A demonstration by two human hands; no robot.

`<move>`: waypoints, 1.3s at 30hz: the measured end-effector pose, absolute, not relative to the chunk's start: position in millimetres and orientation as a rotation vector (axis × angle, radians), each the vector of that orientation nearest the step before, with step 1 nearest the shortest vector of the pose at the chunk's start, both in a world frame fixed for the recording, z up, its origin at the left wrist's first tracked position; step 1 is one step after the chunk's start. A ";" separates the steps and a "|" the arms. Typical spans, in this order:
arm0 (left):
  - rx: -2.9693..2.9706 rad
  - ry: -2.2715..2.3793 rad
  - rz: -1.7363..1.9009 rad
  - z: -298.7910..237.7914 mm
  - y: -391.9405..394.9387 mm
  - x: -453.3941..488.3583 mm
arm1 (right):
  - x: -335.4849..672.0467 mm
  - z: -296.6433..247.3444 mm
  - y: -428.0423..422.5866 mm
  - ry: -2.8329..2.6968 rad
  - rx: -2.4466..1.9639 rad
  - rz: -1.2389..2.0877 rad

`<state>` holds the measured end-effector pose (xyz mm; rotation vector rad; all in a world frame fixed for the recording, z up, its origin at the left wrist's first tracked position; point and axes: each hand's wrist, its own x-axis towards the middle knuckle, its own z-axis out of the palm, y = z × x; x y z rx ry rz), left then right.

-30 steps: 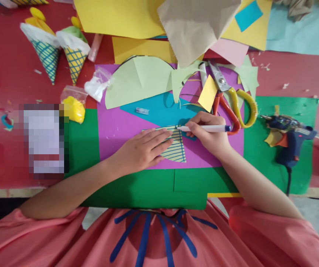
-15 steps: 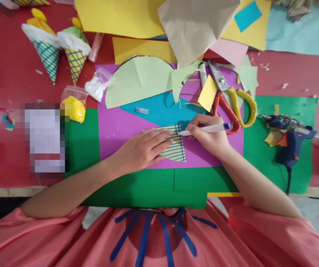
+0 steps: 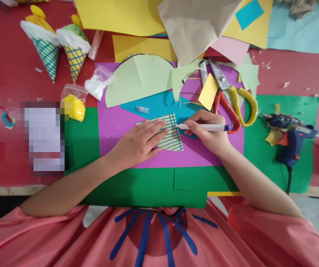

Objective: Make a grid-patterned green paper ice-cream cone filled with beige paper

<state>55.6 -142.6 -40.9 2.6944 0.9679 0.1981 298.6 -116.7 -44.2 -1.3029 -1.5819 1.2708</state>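
A pale green piece of paper (image 3: 173, 139) with blue ruled lines lies on the purple sheet (image 3: 204, 155), overlapping a blue sheet (image 3: 162, 101). My left hand (image 3: 138, 142) rests flat over its left part, fingers stretched out and hiding some of the lines. Lines cross into a grid along the right edge of the piece. My right hand (image 3: 208, 129) grips a white marker (image 3: 213, 127) with a blue end; its tip is at that right edge. The marker's loose cap (image 3: 142, 109) lies on the blue sheet.
Scissors (image 3: 227, 87) with red and yellow handles lie beyond my right hand. A hot glue gun (image 3: 293, 142) stands far right. Decorated paper cones (image 3: 46, 55), a bag of yellow clay (image 3: 74, 108) and a blurred-out device (image 3: 45, 139) are at the left.
The lined paper has shifted up and slightly left under my left hand. My right hand has moved the marker tip a little up and left along the paper's edge.
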 end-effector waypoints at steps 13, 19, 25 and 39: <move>2.705 0.971 0.191 -41.9 -143.3 56.3 | 296.9 -39.0 -114.7 -1.710 -1.351 1.219; 2.711 0.966 0.200 -41.8 -143.0 56.4 | 297.7 -39.0 -114.3 -1.754 -1.350 1.204; 2.696 0.957 0.201 -41.3 -142.9 56.1 | 298.3 -39.9 -114.0 -1.766 -1.343 1.212; 2.771 0.939 0.177 -40.1 -143.3 56.3 | 299.2 -37.3 -113.6 -1.820 -1.300 1.271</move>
